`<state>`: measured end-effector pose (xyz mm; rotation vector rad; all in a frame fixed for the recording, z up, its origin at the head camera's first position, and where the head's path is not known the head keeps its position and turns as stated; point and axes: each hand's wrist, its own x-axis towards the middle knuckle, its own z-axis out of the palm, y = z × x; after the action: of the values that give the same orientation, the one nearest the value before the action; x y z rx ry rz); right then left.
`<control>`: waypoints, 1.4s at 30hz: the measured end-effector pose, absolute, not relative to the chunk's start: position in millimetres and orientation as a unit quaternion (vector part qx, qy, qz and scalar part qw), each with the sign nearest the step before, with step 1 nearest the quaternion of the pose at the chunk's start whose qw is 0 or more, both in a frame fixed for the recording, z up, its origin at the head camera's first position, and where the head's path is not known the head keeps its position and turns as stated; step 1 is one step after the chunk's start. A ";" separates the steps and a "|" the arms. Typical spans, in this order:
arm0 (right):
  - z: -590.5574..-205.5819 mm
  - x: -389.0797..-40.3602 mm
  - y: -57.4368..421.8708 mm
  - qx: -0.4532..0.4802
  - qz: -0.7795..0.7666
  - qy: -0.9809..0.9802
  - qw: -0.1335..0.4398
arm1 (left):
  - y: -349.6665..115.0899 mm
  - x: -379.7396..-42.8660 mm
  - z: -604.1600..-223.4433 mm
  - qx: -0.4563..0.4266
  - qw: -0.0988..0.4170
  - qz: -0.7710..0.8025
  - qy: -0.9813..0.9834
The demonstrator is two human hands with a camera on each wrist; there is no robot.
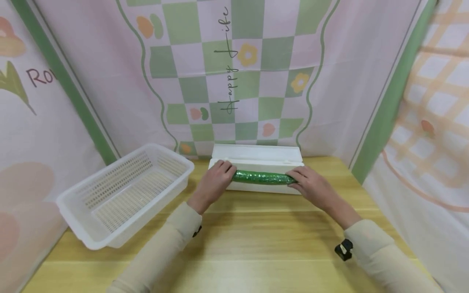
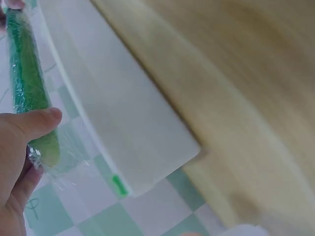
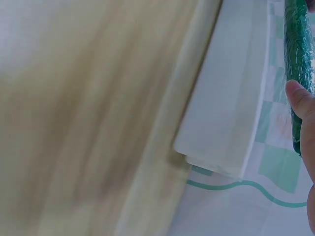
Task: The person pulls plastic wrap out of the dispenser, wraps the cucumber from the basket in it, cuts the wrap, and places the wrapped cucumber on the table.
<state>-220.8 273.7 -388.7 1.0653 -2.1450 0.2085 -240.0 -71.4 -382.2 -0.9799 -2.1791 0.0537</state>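
A long green cucumber point(image 1: 261, 177) in clear plastic wrap is held level between both hands. My left hand point(image 1: 217, 180) pinches one end of it, thumb on one side and fingers on the other; a loose flap of film sticks out past that end in the left wrist view. At the other end, my right hand point(image 1: 311, 185) grips it with the thumb laid along the wrap point(image 3: 299, 46). Close behind and below the cucumber stands a long white box point(image 1: 264, 190), its lid point(image 1: 256, 152) raised toward the back. The box's inside is largely hidden by the cucumber.
A white slotted plastic basket point(image 1: 137, 221) sits on the left of the wooden table point(image 1: 256, 240). Behind the box hangs a checked cloth backdrop point(image 1: 181, 22), and printed cloths point(image 1: 432, 101) close off both sides.
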 end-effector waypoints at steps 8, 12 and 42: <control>-375.5 -226.2 273.0 0.408 0.076 -0.830 0.373 | -71.3 -244.9 -365.8 -0.382 0.364 0.017 -0.849; -371.1 -228.9 272.3 0.404 0.054 -0.826 0.389 | -69.4 -246.3 -360.4 -0.377 0.368 0.017 -0.850; -321.6 -219.4 275.0 0.411 0.057 -0.801 0.431 | -73.8 -226.0 -304.7 -0.374 0.352 -0.024 -0.858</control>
<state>-219.4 275.0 -321.6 1.0244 -1.9985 0.1433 -226.0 -73.8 -304.7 -0.9686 -2.2195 -0.0633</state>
